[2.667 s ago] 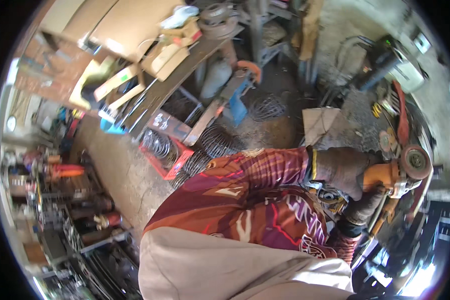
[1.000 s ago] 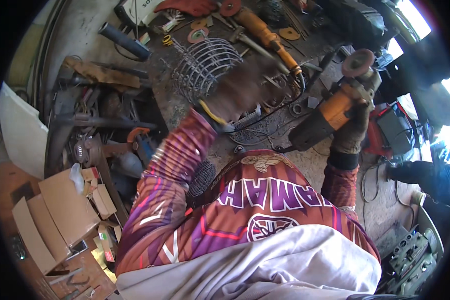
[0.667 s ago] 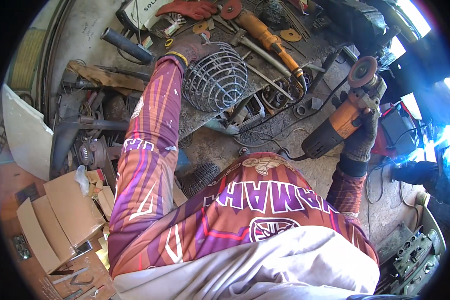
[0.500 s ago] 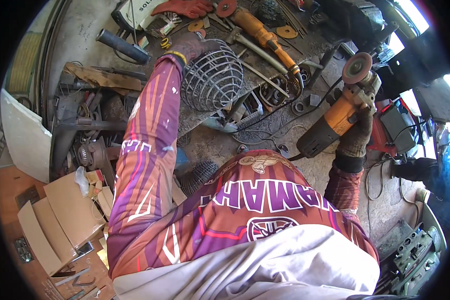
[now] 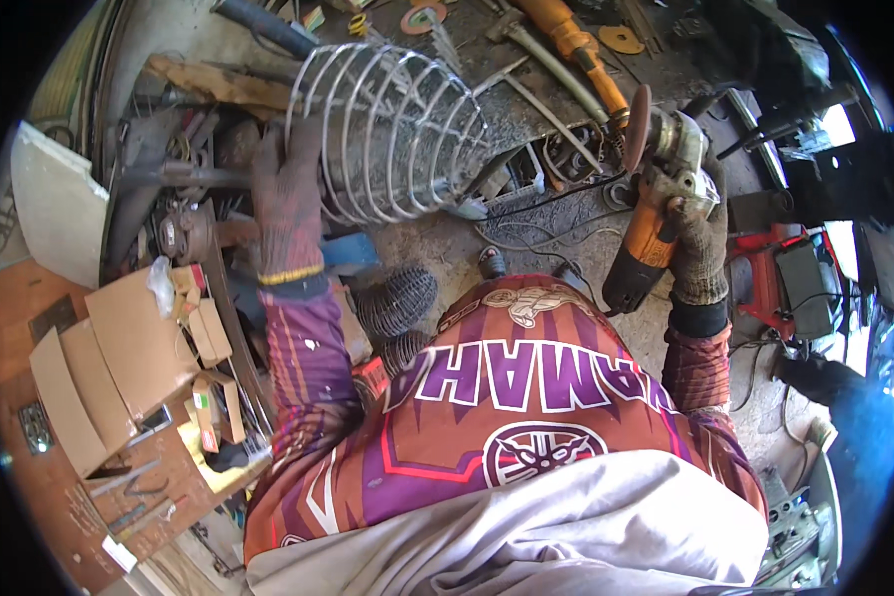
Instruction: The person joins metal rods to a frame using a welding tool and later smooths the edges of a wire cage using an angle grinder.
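Observation:
A domed cage of bare metal wire [image 5: 395, 131] is tilted at the near left of the workbench, its wide end toward the left. My left hand [image 5: 290, 189], in a dark work glove, grips the rim of that end, though some fingers are hidden. To the right, my gloved right hand [image 5: 702, 233] is closed around the head end of an orange and black angle grinder [image 5: 652, 230]. The grinder stands nearly upright, its reddish disc [image 5: 639, 129] at the top, facing the cage. Disc and cage are well apart.
Across the workbench [image 5: 556, 94] lie a second orange power tool [image 5: 574, 50], metal bars and loose discs [image 5: 621, 39]. Cables [image 5: 541, 230] loop over the floor below. More wire cages [image 5: 397, 303] stand by my left side, near cardboard boxes [image 5: 134, 343]. A red machine [image 5: 762, 278] is at right.
My left hand has drawn back toward me, bringing the cage nearer and turning it so its wide end faces left. The grinder has swung more upright, its disc shifting left.

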Demonstrator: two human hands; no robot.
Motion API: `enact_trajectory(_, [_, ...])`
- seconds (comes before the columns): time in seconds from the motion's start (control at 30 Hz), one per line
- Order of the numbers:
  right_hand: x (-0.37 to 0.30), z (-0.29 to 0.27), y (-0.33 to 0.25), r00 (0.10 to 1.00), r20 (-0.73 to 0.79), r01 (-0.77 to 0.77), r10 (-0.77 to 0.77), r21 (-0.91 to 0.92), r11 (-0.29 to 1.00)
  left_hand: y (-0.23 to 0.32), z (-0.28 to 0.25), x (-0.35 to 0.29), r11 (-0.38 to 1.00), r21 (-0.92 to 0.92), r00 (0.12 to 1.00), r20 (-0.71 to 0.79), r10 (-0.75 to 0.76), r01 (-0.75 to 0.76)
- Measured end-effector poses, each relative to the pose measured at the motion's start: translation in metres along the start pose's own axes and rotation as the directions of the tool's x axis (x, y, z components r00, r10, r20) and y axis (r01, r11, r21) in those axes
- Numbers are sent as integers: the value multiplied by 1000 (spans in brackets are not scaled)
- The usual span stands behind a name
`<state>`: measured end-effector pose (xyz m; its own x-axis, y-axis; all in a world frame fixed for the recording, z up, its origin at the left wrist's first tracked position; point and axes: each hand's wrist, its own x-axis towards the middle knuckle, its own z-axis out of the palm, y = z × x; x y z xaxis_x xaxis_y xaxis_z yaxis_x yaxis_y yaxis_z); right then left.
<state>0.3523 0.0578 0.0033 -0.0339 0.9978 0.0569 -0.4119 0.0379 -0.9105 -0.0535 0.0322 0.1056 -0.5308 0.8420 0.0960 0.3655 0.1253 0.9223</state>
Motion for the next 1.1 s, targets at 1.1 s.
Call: enact_trajectory(1.1, [-37, 188, 44, 913, 160, -35, 375, -886, 463, -241, -7, -93, 970, -114, 963, -140, -230, 215])
